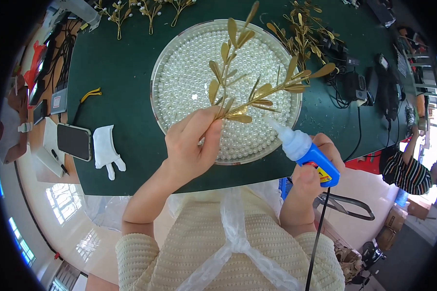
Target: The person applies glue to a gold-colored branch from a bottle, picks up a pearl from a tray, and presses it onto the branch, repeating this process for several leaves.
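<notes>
Between the thumb and fingers of my left hand is the base of a gold metal leaf branch, which forks into two leafy stems. It is held above a round tray filled with white pearl beads. My right hand is wrapped round a blue glue gun with a whitish front part. Its pale nozzle points up and left toward the branch's lower leaves, a small distance from them as seen here. A black cord runs down from its handle.
Gold branches with pearls lie at the back left, and a heap of gold branches at the back right. A phone, a white glove and yellow-handled tweezers are on the left. Black adapters and cables lie right. Another person is far right.
</notes>
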